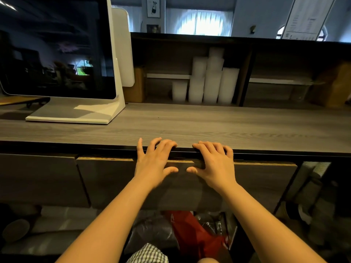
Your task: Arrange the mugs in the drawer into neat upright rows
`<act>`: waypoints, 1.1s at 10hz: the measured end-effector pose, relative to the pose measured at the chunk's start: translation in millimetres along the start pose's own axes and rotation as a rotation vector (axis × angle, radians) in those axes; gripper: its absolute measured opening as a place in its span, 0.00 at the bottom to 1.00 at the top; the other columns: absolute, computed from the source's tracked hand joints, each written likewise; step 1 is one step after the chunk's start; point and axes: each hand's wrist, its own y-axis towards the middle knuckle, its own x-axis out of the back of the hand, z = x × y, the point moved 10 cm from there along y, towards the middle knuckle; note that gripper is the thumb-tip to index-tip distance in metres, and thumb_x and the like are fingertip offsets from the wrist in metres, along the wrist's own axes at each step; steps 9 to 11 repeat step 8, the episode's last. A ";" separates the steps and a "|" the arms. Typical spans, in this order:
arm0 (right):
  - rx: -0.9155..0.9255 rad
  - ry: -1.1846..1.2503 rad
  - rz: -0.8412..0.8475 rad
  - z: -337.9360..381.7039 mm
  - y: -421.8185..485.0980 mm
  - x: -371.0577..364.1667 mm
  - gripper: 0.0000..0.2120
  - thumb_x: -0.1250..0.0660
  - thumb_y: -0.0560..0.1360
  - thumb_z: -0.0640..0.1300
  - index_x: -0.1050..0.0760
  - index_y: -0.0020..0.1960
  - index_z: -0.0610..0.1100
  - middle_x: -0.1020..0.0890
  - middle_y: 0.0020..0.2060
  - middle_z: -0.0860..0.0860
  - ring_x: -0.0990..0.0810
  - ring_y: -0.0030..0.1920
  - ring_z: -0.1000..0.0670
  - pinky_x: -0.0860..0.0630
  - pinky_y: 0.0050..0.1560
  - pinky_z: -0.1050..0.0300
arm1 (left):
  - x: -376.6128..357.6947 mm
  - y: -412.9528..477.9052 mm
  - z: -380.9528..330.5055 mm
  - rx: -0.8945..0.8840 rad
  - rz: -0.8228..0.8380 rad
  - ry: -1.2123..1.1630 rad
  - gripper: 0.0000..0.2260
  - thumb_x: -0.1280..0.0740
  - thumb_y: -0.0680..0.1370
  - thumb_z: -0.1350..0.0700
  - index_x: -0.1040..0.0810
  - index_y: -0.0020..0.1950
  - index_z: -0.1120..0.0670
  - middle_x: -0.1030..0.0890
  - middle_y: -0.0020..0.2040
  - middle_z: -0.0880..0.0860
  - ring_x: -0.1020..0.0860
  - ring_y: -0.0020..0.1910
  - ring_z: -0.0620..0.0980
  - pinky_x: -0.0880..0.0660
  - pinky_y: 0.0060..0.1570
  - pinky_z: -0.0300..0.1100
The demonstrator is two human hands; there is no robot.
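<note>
both bare hands, left hand [154,162] and right hand [214,164], lie spread and unclenched, grasping nothing, fingers hooked over the dark grey wooden drawer front [106,179] under the grey woodgrain counter [190,124].

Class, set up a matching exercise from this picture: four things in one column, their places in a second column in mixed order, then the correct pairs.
Things
1. monitor
2. stacks of white cups
3. red bag
4. left hand

Places
A. on the floor below the drawer front
B. on the shelf at the back of the counter
C. fingers over the counter's front edge, beside the right hand
D. standing on the counter's left end

Pairs: 1-D, 2-B, 3-A, 4-C
</note>
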 end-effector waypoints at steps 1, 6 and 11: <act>-0.046 -0.047 -0.054 2.1 2.5 1.3 0.29 0.27 0.59 0.64 0.27 0.55 0.52 0.19 0.49 0.53 0.21 0.49 0.46 0.29 0.49 0.47 | 1.0 -2.2 -1.1 0.055 -0.077 0.062 0.29 0.35 0.74 0.42 0.43 0.72 0.46 0.36 0.71 0.46 0.42 0.72 0.51 0.60 0.69 0.64; 0.107 -0.029 0.249 1.7 30.3 12.2 0.29 0.59 0.74 0.64 0.28 0.61 0.52 0.23 0.59 0.53 0.28 0.61 0.47 0.37 0.62 0.50 | 20.1 21.0 -11.5 -0.077 0.059 0.057 0.23 0.46 0.79 0.40 0.37 0.69 0.50 0.32 0.68 0.50 0.34 0.67 0.52 0.42 0.68 0.52; 0.012 -0.079 0.397 -40.2 84.1 8.8 0.24 0.51 0.78 0.60 0.30 0.67 0.51 0.26 0.67 0.50 0.33 0.68 0.46 0.40 0.68 0.48 | 46.0 77.3 0.0 -0.123 0.091 0.043 0.25 0.46 0.79 0.42 0.41 0.74 0.51 0.37 0.74 0.51 0.39 0.71 0.51 0.43 0.69 0.49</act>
